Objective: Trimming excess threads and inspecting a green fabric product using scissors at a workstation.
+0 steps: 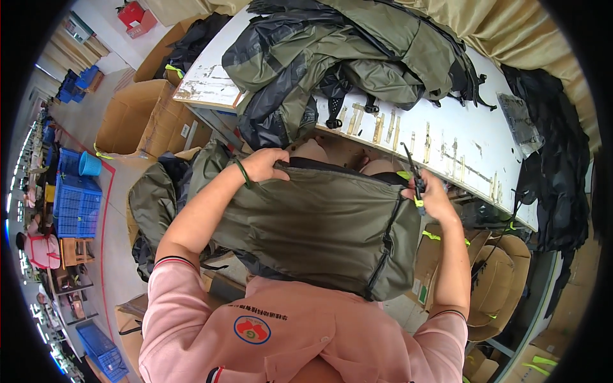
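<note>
An olive-green backpack (319,226) with black trim lies across my lap, just below the edge of the white worktable (447,137). My left hand (265,165) grips its upper rim at the top left; a green band sits on that wrist. My right hand (431,199) holds the bag's upper right corner together with a small black tool (414,172) that has a yellow-green tag. Pink sleeves cover both my arms.
A heap of olive and black bags (345,57) lies on the worktable, with black fabric (562,166) at its right end. Cardboard boxes (137,118) stand at the left and lower right. Blue crates (75,204) sit on the floor far left.
</note>
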A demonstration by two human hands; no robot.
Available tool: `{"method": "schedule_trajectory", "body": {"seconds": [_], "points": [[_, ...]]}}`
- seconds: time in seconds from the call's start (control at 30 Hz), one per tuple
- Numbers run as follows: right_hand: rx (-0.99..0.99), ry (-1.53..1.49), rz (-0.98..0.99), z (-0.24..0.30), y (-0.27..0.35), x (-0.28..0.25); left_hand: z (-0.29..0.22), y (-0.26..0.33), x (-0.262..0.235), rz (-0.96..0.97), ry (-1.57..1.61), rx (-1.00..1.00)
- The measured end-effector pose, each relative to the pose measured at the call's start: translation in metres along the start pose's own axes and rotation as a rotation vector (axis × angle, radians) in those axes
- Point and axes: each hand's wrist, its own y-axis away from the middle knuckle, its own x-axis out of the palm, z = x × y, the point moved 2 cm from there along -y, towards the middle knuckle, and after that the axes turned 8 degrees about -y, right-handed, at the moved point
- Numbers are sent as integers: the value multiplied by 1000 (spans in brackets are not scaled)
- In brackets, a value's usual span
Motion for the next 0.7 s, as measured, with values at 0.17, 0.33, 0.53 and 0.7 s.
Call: {"method": "schedule_trajectory", "body": {"seconds": [0.17, 0.33, 0.53, 0.7], "points": [[116, 119, -31, 2, 28, -30, -32, 2, -25, 321, 272, -55], [130, -35, 15, -31, 31, -15, -33, 15, -34, 240, -1, -2], [-120, 550, -174, 40, 22, 10, -34, 35, -27, 60, -44, -44], [-344, 714, 63, 83, -9, 55, -35, 47, -18, -58, -72, -37]]}}
